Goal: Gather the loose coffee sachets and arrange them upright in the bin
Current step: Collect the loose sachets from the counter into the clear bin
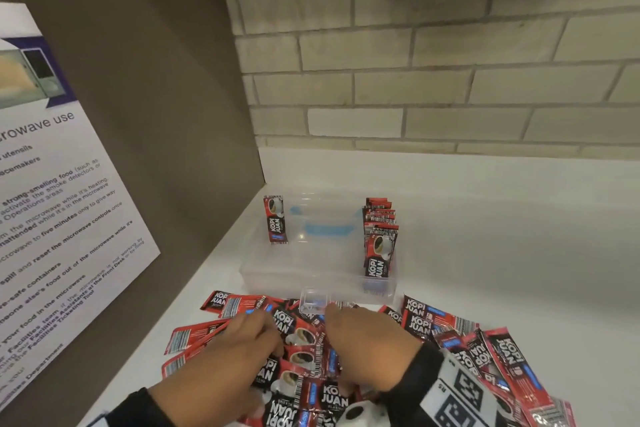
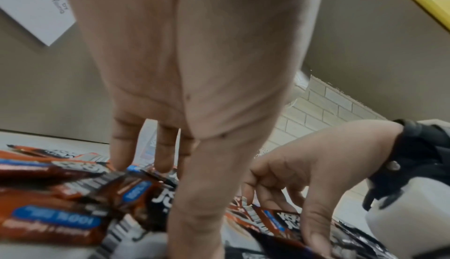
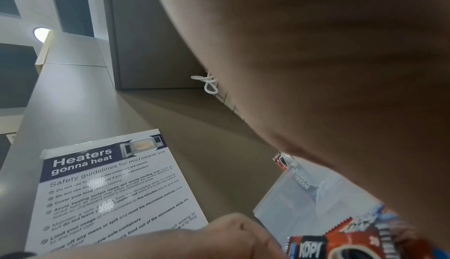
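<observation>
Both hands (image 1: 298, 357) on sachet pile (image 1: 346, 364), fingers down, grip unclear; bin (image 1: 320, 274) touching pile's far edge, centre open.

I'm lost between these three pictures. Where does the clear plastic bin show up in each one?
Head view: the clear plastic bin sits mid-frame on the counter, behind the sachet pile.
Left wrist view: not clearly visible; the left hand blocks the middle.
Right wrist view: lower right, partly behind the right hand.
Shared landmark: the microwave safety poster.
</observation>
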Available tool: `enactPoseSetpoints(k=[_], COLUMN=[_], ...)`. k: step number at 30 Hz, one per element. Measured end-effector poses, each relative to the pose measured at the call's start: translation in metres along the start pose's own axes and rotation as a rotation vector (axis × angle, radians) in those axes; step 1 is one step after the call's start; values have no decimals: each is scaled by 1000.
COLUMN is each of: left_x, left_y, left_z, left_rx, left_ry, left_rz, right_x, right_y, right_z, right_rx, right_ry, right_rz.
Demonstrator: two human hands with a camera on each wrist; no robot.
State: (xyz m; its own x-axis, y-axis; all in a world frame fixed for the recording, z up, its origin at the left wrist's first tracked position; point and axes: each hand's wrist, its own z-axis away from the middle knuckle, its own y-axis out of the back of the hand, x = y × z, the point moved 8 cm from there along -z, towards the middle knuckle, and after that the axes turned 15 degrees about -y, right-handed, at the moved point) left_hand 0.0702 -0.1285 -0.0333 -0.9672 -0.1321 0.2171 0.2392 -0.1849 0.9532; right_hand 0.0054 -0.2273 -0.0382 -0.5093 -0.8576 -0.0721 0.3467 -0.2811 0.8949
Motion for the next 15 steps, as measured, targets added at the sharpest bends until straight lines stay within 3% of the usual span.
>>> enactPoseSetpoints(k=[6,15], left_x=[2,6], left_y=[3,6], left_z=[-1,0], left_rx=[4,-66], left_ry=[30,89], left_rz=[-7,-53], right_x=[4,7], right_y=[2,7], right_z=[-4,3], right_rx=[65,54], right_ry=[-86,0], right_rz=[75,49])
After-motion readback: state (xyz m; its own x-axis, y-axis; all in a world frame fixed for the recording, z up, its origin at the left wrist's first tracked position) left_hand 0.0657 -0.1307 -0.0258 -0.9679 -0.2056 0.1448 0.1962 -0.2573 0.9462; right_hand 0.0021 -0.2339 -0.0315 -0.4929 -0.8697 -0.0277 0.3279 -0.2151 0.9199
